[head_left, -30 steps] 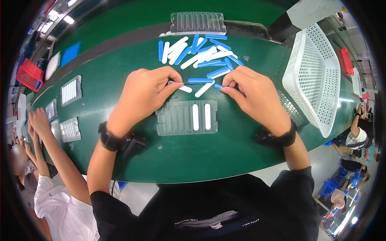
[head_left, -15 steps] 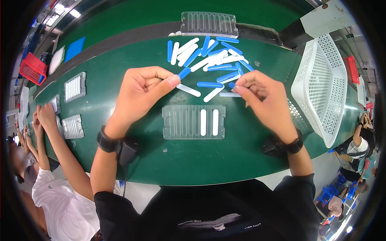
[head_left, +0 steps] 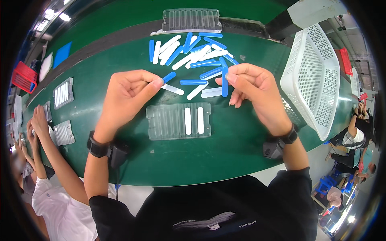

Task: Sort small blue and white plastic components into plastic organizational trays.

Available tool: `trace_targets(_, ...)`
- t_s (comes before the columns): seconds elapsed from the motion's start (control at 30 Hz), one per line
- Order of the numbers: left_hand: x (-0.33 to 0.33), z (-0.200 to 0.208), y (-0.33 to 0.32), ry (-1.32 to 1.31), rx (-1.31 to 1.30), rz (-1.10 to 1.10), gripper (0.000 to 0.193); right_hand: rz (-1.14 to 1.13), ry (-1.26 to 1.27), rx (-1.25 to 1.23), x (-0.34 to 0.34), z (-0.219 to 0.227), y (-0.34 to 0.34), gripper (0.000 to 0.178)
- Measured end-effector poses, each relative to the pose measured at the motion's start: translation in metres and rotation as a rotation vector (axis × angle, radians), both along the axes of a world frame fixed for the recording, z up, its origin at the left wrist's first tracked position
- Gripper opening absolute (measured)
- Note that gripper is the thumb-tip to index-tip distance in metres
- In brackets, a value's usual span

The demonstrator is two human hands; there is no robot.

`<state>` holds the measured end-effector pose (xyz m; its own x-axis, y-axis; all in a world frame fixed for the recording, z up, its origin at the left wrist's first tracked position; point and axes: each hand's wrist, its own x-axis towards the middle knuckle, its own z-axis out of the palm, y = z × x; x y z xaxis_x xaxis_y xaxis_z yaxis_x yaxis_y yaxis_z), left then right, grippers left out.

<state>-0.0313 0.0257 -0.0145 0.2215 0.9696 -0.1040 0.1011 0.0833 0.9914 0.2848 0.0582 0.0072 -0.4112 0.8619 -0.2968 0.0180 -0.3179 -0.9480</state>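
Observation:
My left hand (head_left: 130, 94) pinches one end of a short blue strip (head_left: 169, 76) with a rounded tip, between thumb and forefinger. Another blue strip (head_left: 224, 85) stands lengthwise in the picture, pinched at the fingertips of my right hand (head_left: 256, 86). Between and nearer than both hands lies a clear grooved plastic tray (head_left: 167, 123). Two white strips, one (head_left: 187, 121) left of the other (head_left: 200, 120), sit in separate grooves towards its right side; the other grooves hold nothing. Loose blue and white strips (head_left: 193, 82) lie scattered beyond it, some overlapping.
Behind the loose strips stands another clear grooved tray (head_left: 191, 21). A large white perforated basket (head_left: 287, 76) is at the right. Further trays, one with white strips (head_left: 63, 93), lie at the left, near a co-worker's hands (head_left: 38, 120). A red basket (head_left: 25, 76) is beyond.
The view has shifted, so the table's things appear further left. The blue strip in my right hand has turned and now shows its length. My left hand keeps its blue strip.

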Motion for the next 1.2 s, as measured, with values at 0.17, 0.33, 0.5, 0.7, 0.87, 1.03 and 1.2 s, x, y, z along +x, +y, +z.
trace_targets(0.17,0.001,0.005,-0.001,0.008,-0.058,-0.034,0.015,-0.025,-0.037,0.015,-0.003,0.004,-0.003,0.02)
trace_targets(0.33,0.004,-0.003,-0.004,0.007,-0.049,0.007,0.016,0.009,-0.039,0.03,-0.004,0.003,-0.004,0.016)
trace_targets(0.5,0.0,0.003,-0.009,0.119,-0.015,-0.004,0.015,0.046,-0.114,0.437,-0.014,-0.013,-0.017,0.01)
trace_targets(0.7,0.016,0.033,-0.032,0.836,0.622,-0.129,0.022,0.304,-0.403,1.026,-0.028,-0.015,-0.027,0.019)
trace_targets(0.87,0.029,0.028,-0.053,1.073,0.654,-0.154,0.033,0.382,-0.436,1.041,-0.028,-0.011,-0.025,0.034)
trace_targets(1.03,0.023,0.03,-0.049,0.931,0.706,-0.18,0.028,0.502,-0.607,1.096,-0.022,0.0,-0.027,0.043)
trace_targets(1.2,0.007,0.026,-0.047,0.904,0.795,-0.337,0.043,0.594,-0.681,1.185,-0.017,0.012,-0.03,0.045)
